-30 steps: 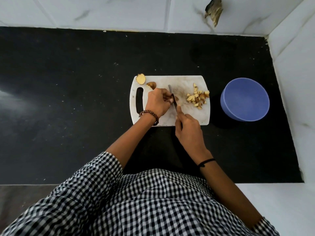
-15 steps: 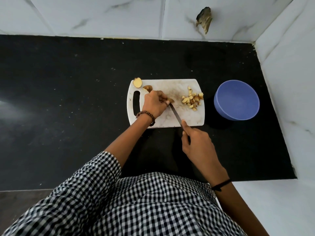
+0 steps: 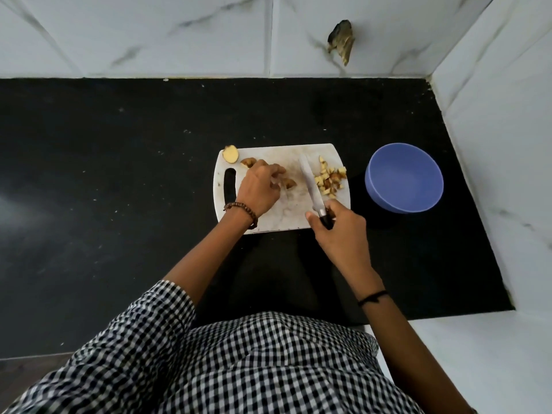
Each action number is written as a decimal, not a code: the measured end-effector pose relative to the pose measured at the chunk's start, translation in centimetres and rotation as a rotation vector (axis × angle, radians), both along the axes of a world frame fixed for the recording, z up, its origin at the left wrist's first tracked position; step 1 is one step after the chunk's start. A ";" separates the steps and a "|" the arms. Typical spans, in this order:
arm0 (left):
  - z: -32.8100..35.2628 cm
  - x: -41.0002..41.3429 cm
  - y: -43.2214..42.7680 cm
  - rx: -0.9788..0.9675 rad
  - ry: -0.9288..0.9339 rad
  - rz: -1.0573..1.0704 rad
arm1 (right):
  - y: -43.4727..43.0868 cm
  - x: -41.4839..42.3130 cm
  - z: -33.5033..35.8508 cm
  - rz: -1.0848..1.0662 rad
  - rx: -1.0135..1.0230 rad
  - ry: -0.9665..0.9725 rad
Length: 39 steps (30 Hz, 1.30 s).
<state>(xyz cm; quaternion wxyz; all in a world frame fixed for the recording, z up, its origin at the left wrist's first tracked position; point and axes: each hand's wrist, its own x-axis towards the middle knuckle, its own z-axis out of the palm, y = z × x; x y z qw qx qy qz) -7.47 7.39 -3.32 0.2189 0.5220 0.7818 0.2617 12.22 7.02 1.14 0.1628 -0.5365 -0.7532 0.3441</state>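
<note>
A white cutting board [image 3: 268, 216] lies on the black counter. My right hand [image 3: 340, 231] grips the dark handle of a knife [image 3: 310, 183] whose blade points away across the board, beside a heap of chopped ginger pieces [image 3: 330, 178]. My left hand [image 3: 261, 188] rests on the board with fingers curled over a brown ginger piece [image 3: 289, 183]. Another ginger chunk [image 3: 248, 162] lies behind that hand. A cut ginger end [image 3: 231, 153] sits at the board's far left corner.
A blue bowl [image 3: 403, 180] stands on the counter right of the board. White marble-tiled walls close the back and right side; a chipped hole [image 3: 341, 40] marks the back wall. Bare black counter [image 3: 104, 189] stretches left.
The knife swung from slanting under my left hand to lie beside the chopped heap, and my right hand moved forward onto the board's near edge. My left fingers loosened over the piece.
</note>
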 end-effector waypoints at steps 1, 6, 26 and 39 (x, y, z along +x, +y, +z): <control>0.0 -0.1 0.1 -0.004 0.026 -0.039 | 0.5 -0.8 -0.3 -0.010 -0.042 0.027; 1.1 -0.6 0.1 -0.039 0.111 -0.248 | 2.9 -4.8 -1.8 -0.039 -0.019 0.092; 0.5 1.4 0.0 -0.027 0.133 -0.092 | 6.6 -6.5 -2.2 0.214 -0.041 -0.089; -0.1 2.4 -1.2 0.047 -0.099 0.118 | 6.5 -5.0 -0.9 0.182 0.019 -0.067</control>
